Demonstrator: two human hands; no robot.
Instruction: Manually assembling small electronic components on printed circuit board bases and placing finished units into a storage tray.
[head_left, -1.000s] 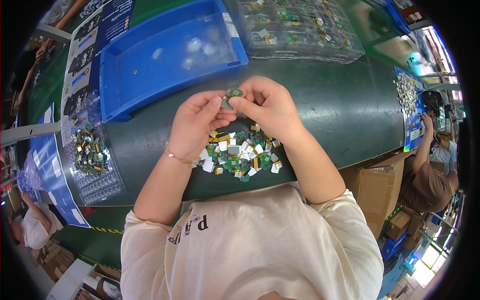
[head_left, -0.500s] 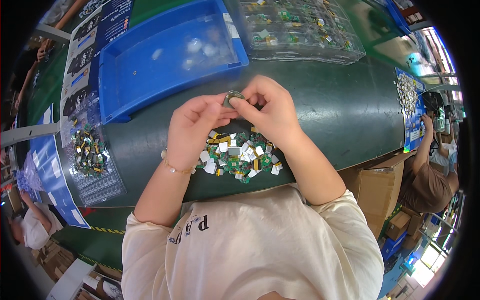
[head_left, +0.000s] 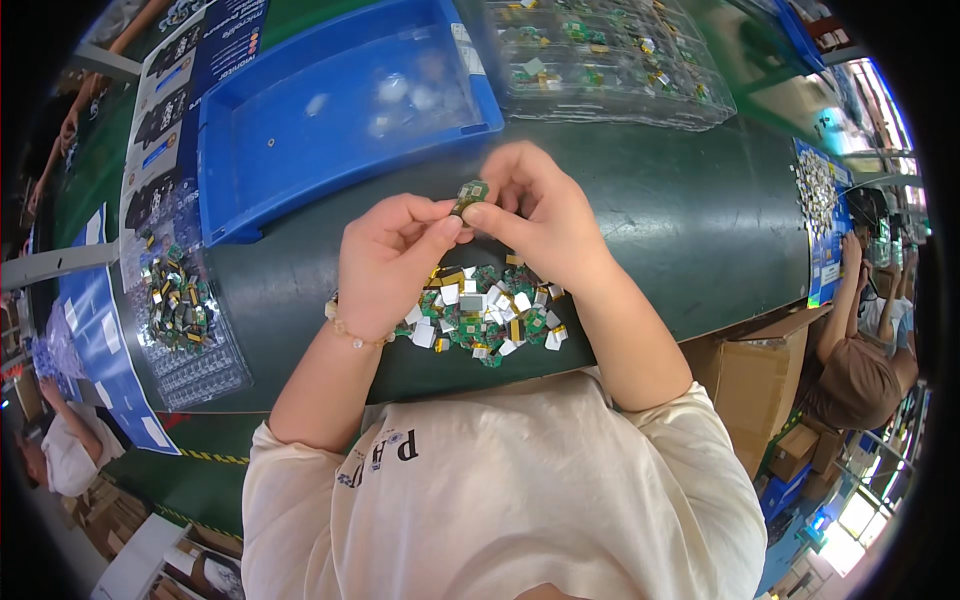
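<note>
board [head_left: 472, 191] held between left fingers [head_left: 443, 233] and right fingers [head_left: 488, 217]

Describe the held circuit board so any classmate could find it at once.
Find the large blue tray; below its right end in the picture, the left hand and right hand meet. Between them is a small green circuit board, held up, unlike its neighbours in the loose pile below.

Head-worn fisheye (left of a pair) looks down on bench [head_left: 700, 230] and hands [head_left: 548, 222] from close above; edges bend.
</note>
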